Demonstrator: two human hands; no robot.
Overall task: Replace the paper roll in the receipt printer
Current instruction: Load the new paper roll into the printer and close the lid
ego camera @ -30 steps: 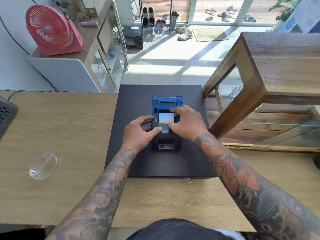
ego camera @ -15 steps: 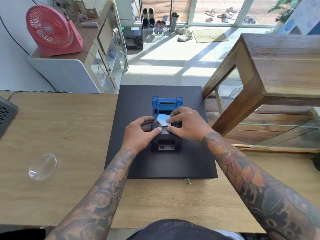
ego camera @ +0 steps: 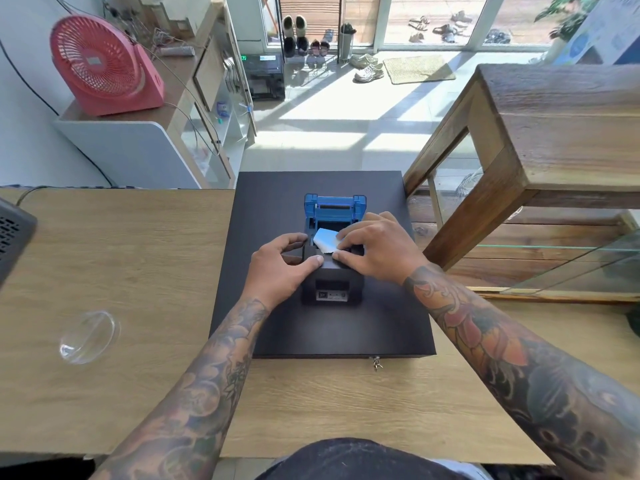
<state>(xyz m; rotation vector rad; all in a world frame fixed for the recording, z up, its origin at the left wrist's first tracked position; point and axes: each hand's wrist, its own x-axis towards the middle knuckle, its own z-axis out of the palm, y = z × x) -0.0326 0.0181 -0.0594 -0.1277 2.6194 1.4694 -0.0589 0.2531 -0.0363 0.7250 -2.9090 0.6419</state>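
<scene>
While the blue lid (ego camera: 335, 204) stands open at the back of the receipt printer (ego camera: 333, 271), the job right now looks like pulling the loose paper end (ego camera: 325, 241) out toward the front so it can stick out when the lid shuts; to do this well, I think the paper should be pulled straight and flat, not crooked, and the box should be kept from sliding. Going left to right: the left hand (ego camera: 284, 270) sits at the printer's 9 o'clock side; its fingers curl around that side and its thumb (ego camera: 311, 261) lies on the top front edge, so it holds the box steady; the white paper end sits in the middle, sticking up and tilted from the open well, a little crumpled; the right hand (ego camera: 375, 247) comes in from 3 o'clock; its fingers are nearly closed and press on the paper's right edge, touching it; whether the thumb pinches from below I cannot tell. The printer rests on a black flat box (ego camera: 277, 209), at 12 o'clock from the person.
</scene>
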